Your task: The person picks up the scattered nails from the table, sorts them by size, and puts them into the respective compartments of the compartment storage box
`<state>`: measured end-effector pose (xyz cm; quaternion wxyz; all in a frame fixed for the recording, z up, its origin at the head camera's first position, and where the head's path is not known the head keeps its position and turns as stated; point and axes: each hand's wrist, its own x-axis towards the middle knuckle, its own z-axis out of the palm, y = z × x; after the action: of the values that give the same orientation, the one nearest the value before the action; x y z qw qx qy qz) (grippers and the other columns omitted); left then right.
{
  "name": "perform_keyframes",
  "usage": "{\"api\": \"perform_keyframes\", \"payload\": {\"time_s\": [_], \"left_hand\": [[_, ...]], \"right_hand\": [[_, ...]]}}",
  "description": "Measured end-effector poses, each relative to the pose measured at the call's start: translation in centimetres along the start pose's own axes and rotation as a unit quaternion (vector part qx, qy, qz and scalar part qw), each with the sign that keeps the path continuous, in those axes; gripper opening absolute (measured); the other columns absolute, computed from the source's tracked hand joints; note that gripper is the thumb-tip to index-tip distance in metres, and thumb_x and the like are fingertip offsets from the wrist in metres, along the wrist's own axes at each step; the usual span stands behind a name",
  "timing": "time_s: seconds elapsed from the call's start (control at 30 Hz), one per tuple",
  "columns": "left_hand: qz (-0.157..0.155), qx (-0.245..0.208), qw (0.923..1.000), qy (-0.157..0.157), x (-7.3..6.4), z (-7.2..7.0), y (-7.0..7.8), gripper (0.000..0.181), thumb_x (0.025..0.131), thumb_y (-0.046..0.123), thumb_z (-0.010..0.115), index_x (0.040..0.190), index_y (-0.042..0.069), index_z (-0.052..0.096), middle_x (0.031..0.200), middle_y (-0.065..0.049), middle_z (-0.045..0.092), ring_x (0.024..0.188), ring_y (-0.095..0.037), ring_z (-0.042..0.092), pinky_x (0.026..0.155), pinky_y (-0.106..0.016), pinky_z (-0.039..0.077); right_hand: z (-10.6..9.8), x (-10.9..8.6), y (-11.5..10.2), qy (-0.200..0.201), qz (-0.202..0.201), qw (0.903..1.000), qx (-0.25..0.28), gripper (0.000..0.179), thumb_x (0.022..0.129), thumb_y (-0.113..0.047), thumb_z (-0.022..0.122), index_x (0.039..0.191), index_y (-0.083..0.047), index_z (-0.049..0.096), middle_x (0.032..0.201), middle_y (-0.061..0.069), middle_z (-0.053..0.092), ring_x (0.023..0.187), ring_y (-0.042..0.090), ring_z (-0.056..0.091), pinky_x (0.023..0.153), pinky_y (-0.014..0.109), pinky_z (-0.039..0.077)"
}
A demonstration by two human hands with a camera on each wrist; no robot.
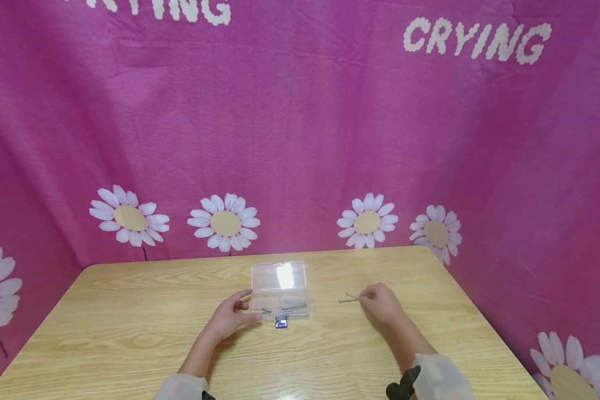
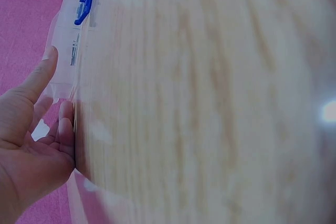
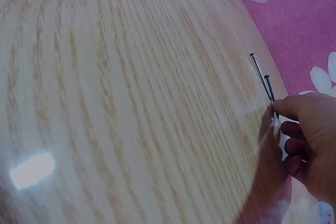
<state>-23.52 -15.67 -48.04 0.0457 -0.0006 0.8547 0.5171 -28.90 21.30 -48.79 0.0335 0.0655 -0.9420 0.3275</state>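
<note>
A clear plastic box [image 1: 267, 300] lies on the wooden table with its lid [image 1: 267, 276] raised at the back and a blue latch [image 1: 281, 322] at its front. Several nails [image 1: 294, 306] lie inside, in the left and right parts. My left hand [image 1: 229, 318] rests at the box's left end, thumb against the front corner, fingers loosely spread along the side. Well to the right of the box, my right hand [image 1: 381, 303] pinches thin dark nails between thumb and forefinger. Two nails [image 3: 261, 74] show there, heads pointing away from the fingertips; their other ends are hidden by the fingers.
The light wooden table [image 1: 145, 328] has its back edge along a pink curtain [image 1: 290, 139] printed with white daisies. Wrist straps and pale sleeves [image 1: 442, 378] show at the bottom of the head view.
</note>
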Motion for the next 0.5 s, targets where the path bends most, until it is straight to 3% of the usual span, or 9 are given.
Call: {"api": "perform_keyframes", "payload": {"time_s": [0.5], "left_hand": [[-0.005,0.003,1.0,0.001,-0.1,0.0,0.1,0.069,0.076,0.025,0.078,0.136,0.01,0.048,0.105,-0.01,0.053,0.095,-0.022,0.047,0.081,-0.034,0.041]], "right_hand": [[0.1,0.1,-2.6,0.002,-0.008,0.9981,0.061,0.009,0.085,-0.008,0.063,0.085,-0.002,0.069,0.082,0.007,0.064,0.081,0.017,0.056,0.078,0.037,0.046]]}}
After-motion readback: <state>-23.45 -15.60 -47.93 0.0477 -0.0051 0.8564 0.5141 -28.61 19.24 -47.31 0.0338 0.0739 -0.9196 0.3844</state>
